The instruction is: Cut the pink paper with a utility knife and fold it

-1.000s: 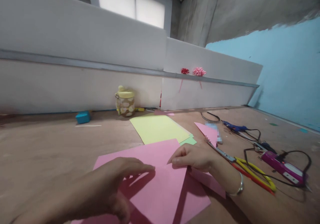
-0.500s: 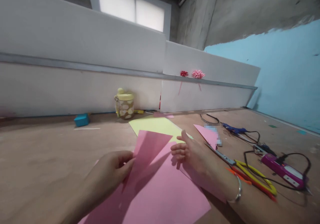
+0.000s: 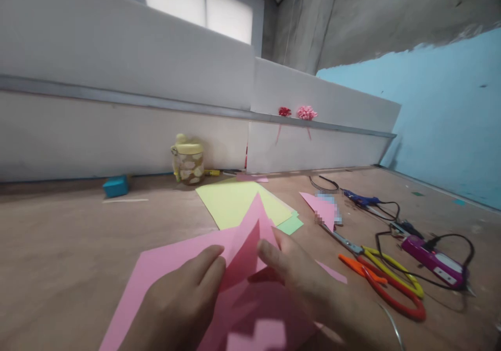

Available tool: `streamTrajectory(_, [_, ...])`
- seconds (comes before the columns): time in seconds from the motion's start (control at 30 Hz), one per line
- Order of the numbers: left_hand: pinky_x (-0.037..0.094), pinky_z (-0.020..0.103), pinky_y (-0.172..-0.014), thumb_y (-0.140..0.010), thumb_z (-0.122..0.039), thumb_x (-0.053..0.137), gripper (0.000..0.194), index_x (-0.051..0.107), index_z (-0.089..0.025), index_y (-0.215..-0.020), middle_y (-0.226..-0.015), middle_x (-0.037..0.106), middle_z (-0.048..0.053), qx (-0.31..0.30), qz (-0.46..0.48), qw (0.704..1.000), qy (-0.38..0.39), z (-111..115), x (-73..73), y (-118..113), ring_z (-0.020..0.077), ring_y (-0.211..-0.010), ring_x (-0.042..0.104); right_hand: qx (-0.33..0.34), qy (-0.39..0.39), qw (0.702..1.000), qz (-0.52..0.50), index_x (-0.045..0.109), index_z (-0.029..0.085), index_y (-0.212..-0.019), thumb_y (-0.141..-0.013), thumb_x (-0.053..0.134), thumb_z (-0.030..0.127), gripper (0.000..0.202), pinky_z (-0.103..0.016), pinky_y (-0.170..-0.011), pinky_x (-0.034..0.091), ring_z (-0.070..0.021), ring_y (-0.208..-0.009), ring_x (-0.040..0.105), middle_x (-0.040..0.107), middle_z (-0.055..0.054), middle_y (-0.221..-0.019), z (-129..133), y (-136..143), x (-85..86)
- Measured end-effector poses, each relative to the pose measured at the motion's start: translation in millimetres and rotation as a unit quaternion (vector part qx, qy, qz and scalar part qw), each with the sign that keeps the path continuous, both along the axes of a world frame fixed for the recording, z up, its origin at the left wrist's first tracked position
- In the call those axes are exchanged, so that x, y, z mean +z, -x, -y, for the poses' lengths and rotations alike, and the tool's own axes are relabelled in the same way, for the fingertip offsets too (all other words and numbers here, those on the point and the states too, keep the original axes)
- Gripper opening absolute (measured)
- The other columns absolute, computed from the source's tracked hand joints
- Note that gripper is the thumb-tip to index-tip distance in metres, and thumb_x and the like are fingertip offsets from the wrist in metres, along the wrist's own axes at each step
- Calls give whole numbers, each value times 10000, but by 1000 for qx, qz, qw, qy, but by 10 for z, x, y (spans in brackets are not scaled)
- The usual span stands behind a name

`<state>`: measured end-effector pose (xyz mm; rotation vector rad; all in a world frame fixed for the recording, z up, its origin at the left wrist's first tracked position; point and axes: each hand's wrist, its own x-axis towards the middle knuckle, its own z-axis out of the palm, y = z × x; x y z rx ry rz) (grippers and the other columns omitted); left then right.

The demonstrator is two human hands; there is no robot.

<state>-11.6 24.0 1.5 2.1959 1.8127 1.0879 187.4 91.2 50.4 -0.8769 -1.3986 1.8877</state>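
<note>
pink paper (image 3: 250, 236) fold pinched between left hand (image 3: 183, 299) and right hand (image 3: 309, 283) fingers, tip upright

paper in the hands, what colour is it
Pink paper, clearest in the head view.

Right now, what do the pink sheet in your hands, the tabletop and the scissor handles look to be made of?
Pink sheet: thin matte paper by the look; it holds a sharp raised fold between the left hand and right hand.
Tabletop: seemingly wood or plywood, a dull brown surface with faint grain.
Scissor handles: probably plastic, in glossy orange and yellow loops; the blades look like metal.
</note>
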Motion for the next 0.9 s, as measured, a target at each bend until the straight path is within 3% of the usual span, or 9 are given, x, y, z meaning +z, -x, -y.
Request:
streamTrajectory(0.07, [513, 446, -903, -897, -345, 455, 295, 713, -233, -987, -1204, 693, 119, 5, 50, 998, 25, -1, 66, 1, 317, -1083, 648, -12, -4, 1000, -21, 651, 167, -1098, -619, 889, 362, 570, -337, -765, 513, -236, -879, 661, 713, -81, -986, -27, 4, 4])
streamTrajectory(0.13, [529, 412, -804, -890, -405, 491, 271, 694, -232, -844, -982, 731, 90, 19, 113, 991, 75, -24, 158, -17, 281, -901, 677, -57, -8, 998, -6, 665, 154, -889, -585, 797, 201, 334, -262, -639, 482, -162, -693, 614, 672, -11, -746, -77, 15, -4])
streamTrajectory(0.2, [520, 360, -659, -878, -453, 522, 282, 623, -227, -743, -720, 666, 34, 36, 194, 971, 139, -61, 245, -31, 229, -685, 644, -94, -10, 995, 28, 616, 162, -722, -566, 659, 123, 167, -217, -521, 411, -106, -544, 509, 558, 49, -573, -141, 20, -12])
streamTrajectory(0.33, [482, 292, -534, -831, -579, 556, 375, 479, -224, -740, -647, 546, -23, 56, 366, 895, 249, -127, 344, -2, 164, -555, 580, -102, -1, 992, 71, 595, 169, -705, -524, 547, 109, 196, -213, -432, 360, -112, -489, 488, 531, 55, -542, -245, -8, -20])
streamTrajectory(0.4, [453, 280, -508, -790, -660, 587, 454, 472, -222, -751, -638, 519, -40, 74, 401, 876, 258, -145, 374, 36, 147, -518, 542, -94, -2, 991, 93, 606, 167, -724, -530, 543, 114, 210, -208, -399, 332, -121, -478, 504, 551, 45, -547, -260, -26, -29])
streamTrajectory(0.5, [349, 224, -494, -701, -639, 683, 465, 532, -200, -703, -577, 494, -57, 78, 394, 887, 230, -166, 424, 104, 110, -512, 445, -73, -19, 990, 119, 615, 173, -733, -592, 580, 126, 153, -202, -398, 332, -119, -479, 514, 547, 46, -543, -254, -48, -45])
streamTrajectory(0.63, [236, 197, -496, -658, -465, 738, 306, 665, -176, -730, -489, 482, -64, 84, 351, 905, 224, -207, 475, 199, 88, -504, 361, -24, -45, 993, 109, 597, 174, -672, -689, 653, 177, 58, -204, -421, 371, -100, -453, 505, 557, 43, -536, -281, -80, -69])
streamTrajectory(0.77, [295, 210, -482, -686, -495, 724, 314, 689, -195, -773, -523, 511, -53, 69, 328, 918, 211, -241, 481, 291, 108, -503, 435, 4, -38, 998, 47, 631, 185, -744, -694, 693, 215, 85, -230, -477, 447, -114, -498, 549, 592, 42, -595, -382, -131, -113])
streamTrajectory(0.9, [415, 243, -497, -748, -542, 626, 340, 712, -218, -807, -608, 609, -9, 26, 292, 936, 194, -187, 462, 399, 130, -512, 510, 24, -28, 999, 6, 717, 184, -799, -601, 697, 169, 199, -242, -603, 500, -102, -591, 573, 629, 30, -695, -493, -208, -107])
